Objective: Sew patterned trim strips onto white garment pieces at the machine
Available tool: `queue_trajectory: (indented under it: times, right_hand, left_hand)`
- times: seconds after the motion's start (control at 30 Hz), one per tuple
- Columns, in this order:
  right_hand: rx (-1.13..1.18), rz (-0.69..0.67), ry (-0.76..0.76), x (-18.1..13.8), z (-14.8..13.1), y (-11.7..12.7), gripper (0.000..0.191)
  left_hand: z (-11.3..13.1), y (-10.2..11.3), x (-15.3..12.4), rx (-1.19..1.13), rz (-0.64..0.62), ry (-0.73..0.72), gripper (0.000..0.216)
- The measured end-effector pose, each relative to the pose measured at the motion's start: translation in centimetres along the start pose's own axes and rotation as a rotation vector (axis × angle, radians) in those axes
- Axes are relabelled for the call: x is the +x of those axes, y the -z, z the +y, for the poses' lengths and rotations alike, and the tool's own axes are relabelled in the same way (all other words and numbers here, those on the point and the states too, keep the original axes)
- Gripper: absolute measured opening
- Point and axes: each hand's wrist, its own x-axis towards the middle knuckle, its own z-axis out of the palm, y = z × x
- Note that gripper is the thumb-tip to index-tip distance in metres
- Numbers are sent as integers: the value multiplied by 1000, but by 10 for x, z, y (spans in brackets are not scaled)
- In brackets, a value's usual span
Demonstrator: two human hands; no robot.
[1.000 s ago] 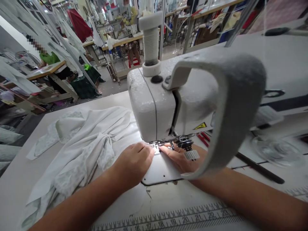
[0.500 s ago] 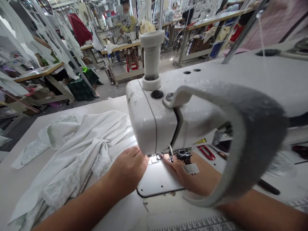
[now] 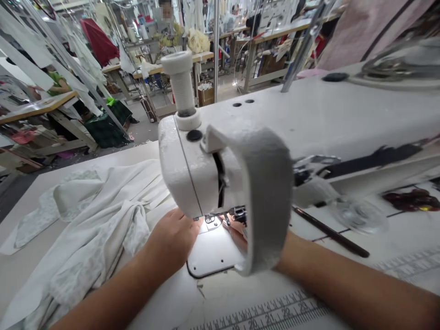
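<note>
A white sewing machine head [image 3: 192,174] stands in the middle, its presser foot and needle area lit from above. My left hand [image 3: 177,236] is left of the needle, its fingers curled in on the edge of a white garment [image 3: 113,215] with pale patterned parts; the fingertips are partly hidden. To the needle's right, my right hand [image 3: 237,231] reaches in with its fingers together. The machine's curved guard [image 3: 270,197] covers most of that hand, and I cannot make out what the fingers pinch. Between both hands lies the bright metal needle plate [image 3: 213,250].
A dark, slim tool [image 3: 332,231] lies right of my right forearm, beside clear plastic [image 3: 359,215]. A printed ruler [image 3: 275,316] runs along the table's front edge. Behind are other sewing tables, hanging cloth, a metal pole [image 3: 216,55] and a co-worker [image 3: 168,27].
The view has turned, so the machine head appears further left and the guard now hides more of my right hand. Both hands stay close to the needle; the garment lies much as before.
</note>
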Motion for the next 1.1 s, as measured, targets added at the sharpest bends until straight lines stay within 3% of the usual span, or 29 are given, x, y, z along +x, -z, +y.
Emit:
queue_trajectory:
  times: [0.13,0.27,0.33,0.5,0.6,0.7,0.77,0.9,1.1]
  right_hand:
    - [28,24,-25,1,-3,5,27]
    - [13,51,10,-6,-9,9,25]
    - [-15,5,66,-13,-14,7,21]
    - [-106,-39,256,-24,-24,-2,55]
    - [-142,11,329,-22,-27,-7,48]
    - [-193,66,367,-20,-29,-9,39]
    - [-254,73,389,-21,-31,-8,39]
    - [-311,67,437,-24,-30,-4,43]
    - [-267,50,476,-26,-16,-1,45]
  left_hand:
    - [-2,-2,-4,51,-66,-2,30]
    - [1,18,-6,77,-105,22,33]
    - [9,31,-11,102,-192,82,36]
    - [52,53,-25,-18,-378,200,33]
    - [71,61,-13,-151,-463,105,16]
    - [61,66,10,-149,-526,98,21]
    - [40,62,22,-115,-471,112,19]
    - [9,38,20,-183,-230,15,12]
    - [26,18,1,-133,-39,59,23]
